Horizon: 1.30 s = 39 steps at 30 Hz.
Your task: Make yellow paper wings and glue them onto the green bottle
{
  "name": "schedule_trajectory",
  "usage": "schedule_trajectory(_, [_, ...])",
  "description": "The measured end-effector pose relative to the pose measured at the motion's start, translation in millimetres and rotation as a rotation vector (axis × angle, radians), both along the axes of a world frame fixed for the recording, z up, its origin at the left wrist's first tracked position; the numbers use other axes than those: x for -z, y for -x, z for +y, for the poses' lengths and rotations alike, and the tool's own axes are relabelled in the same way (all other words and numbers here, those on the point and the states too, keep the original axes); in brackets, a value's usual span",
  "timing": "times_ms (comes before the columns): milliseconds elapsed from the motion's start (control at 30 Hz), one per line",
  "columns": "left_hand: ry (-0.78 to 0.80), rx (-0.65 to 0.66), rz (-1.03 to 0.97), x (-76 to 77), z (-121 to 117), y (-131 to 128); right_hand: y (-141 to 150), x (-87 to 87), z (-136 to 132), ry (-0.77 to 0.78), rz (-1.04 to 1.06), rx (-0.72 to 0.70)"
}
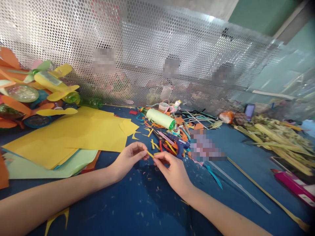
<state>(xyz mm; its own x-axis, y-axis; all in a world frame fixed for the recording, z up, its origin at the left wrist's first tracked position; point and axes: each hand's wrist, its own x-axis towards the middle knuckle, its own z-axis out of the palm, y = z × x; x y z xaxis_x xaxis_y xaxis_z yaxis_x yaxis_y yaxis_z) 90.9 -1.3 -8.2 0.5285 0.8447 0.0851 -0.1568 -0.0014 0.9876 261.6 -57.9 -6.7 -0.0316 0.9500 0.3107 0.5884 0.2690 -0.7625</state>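
Between my two hands, a thin yellow paper strip (149,154) is stretched above the blue table (118,203). My left hand (131,155) pinches one end and my right hand (173,170) pinches the other, thumbs against fingertips. Just beyond my fingers lie scissors (166,147) and a dark blue glue gun (181,147), partly mixed with paper scraps. Yellow paper sheets (98,127) are spread left of my left hand, over pale green sheets (85,160). A green bottle wrapped in pale paper (161,118) lies behind the tools.
Paper-petalled bottles (49,82) pile up at the far left. A clear glue stick (241,186) and a long thin stick (261,190) cross the right side. Dried husks (275,137) and a magenta box (292,185) lie farther right. A perforated screen (147,49) stands behind.
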Motion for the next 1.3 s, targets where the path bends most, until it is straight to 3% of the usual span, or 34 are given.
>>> schedule_trajectory(133, [0.026,-0.020,-0.034,2.5,1,0,-1,1.7,1,0.040,0.042,-0.025])
schedule_trajectory(300, [0.152,-0.011,-0.137,5.2,2,0,-1,4.4,4,0.181,0.248,-0.075])
schedule_trajectory(433, [0.114,-0.015,-0.071,7.5,3,1,-2,3.3,8,0.242,0.333,-0.104])
schedule_trajectory(633, [0.054,-0.003,-0.029,10.8,5,1,-2,3.7,9,0.282,0.369,-0.135])
schedule_trajectory(1300, [0.022,0.013,0.035,0.9,1,1,-2,7.8,9,0.283,0.351,-0.161])
